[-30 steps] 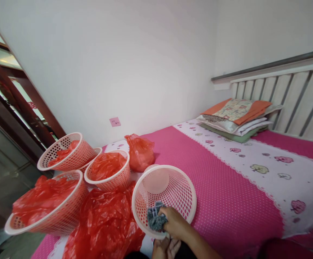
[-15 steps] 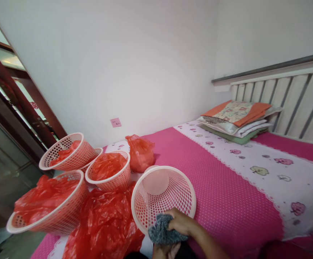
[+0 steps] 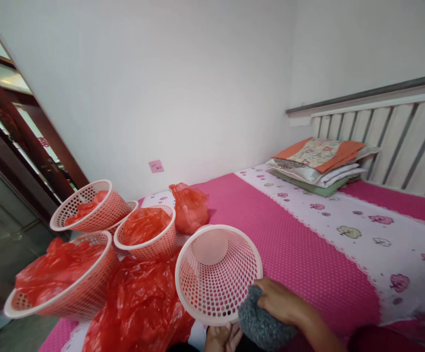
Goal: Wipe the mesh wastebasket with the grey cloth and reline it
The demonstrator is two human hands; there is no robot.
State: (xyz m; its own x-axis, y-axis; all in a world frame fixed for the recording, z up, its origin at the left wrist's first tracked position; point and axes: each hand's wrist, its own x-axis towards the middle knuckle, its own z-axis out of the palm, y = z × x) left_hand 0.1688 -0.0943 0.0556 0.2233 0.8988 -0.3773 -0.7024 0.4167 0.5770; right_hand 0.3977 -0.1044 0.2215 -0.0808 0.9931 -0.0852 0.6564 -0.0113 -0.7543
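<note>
R hand (image 3: pixel 280 300) closed tight on a grey fuzzy cloth (image 3: pixel 263 320), bunched btwn thumb & fingers, rest of it hanging below, just outside the near-right rim of a pale pink mesh basket (image 3: pixel 212 288). Can't tell if those fingertips touch the rim. L hand (image 3: pixel 223 337) at bottom edge of view, thumb up against the basket's near rim, fingers half-curled under; how firm a hold, can't tell. Basket's tipped, mouth twd the person, on the pink bedspread (image 3: pixel 307 254).

Loose red plastic bag (image 3: pixel 142 303) crumpled just L of it; a gathered red bag (image 3: pixel 191 210), full-looking, sits behind, nr the wall. Further L, more mesh baskets w/ red plastic inside, e.g. the round one (image 3: pixel 170 237). Bedding stack (image 3: pixel 318 164) far R, nr headboard.
</note>
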